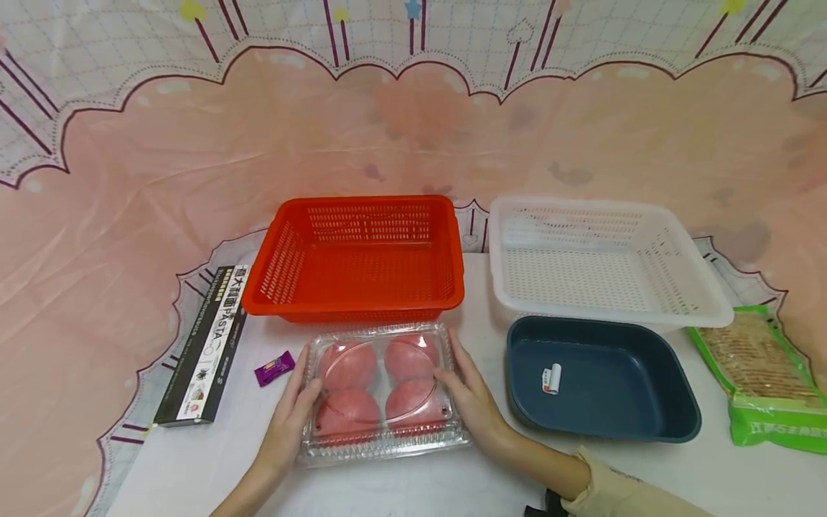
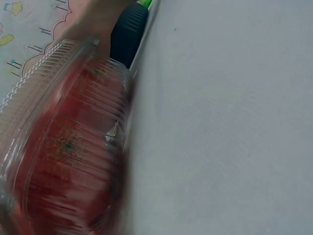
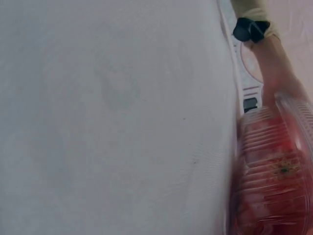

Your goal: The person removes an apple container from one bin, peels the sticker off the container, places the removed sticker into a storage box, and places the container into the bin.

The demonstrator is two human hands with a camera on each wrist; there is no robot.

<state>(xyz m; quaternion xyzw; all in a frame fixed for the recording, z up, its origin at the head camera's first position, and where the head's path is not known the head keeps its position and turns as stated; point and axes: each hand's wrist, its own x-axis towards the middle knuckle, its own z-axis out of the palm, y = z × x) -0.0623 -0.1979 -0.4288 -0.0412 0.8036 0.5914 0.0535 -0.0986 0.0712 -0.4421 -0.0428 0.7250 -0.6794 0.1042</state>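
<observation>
A clear plastic clamshell box (image 1: 381, 391) with several round pinkish-red tomatoes (image 2: 68, 147) inside is held between both hands at the front of the table. Its left side is gripped by my left hand (image 1: 293, 406), thumb over the lid's edge. On the opposite side, my right hand (image 1: 474, 402) holds it with the thumb on the lid. Green stem ends show through the ridged wall in both wrist views. Just left of the left hand lies a small purple wrapped candy (image 1: 274, 368). Fingers under the box are hidden.
Behind the clamshell stands a red basket (image 1: 362, 316), with a white basket (image 1: 614, 312) to its right. A dark blue basin (image 1: 601, 424) holds a small white-and-red item (image 1: 551, 379). A black PASTA box (image 1: 207, 345) lies left; a green-edged food packet (image 1: 762, 373) lies far right.
</observation>
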